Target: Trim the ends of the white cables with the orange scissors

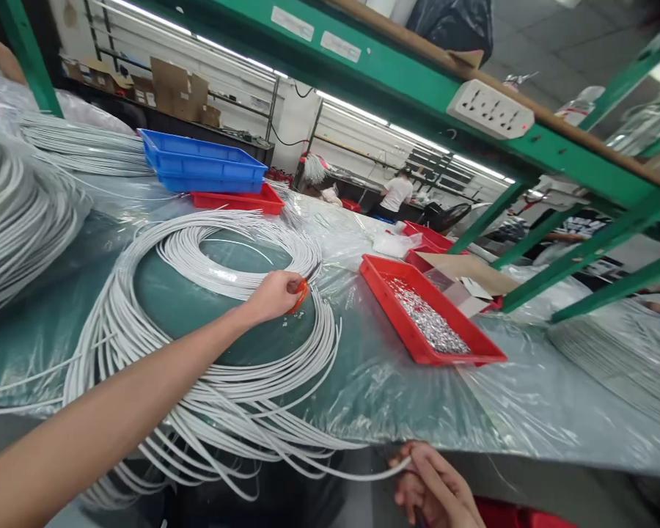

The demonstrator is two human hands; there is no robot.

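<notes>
My left hand [275, 296] reaches out over a large coil of white cable [115, 323]. Its fingers are closed round a small orange object [301, 295], mostly hidden by the hand, so I cannot make out its kind. At the table's front edge, my right hand [437, 484] pinches the end of one white cable strand [368, 477] between thumb and fingers. That strand runs left from the hand into the coil, part of which hangs over the edge. Inside the large coil's far side lies a smaller ring of white cable [198, 268].
A red tray [379, 301] of small shiny metal pieces sits right of the coil. Behind are a blue bin [203, 161] and red trays. More cable coils [22, 213] lie left and right. Green shelf posts [599, 275] and a power strip [489, 110] are above; a person [397, 192] is farther back.
</notes>
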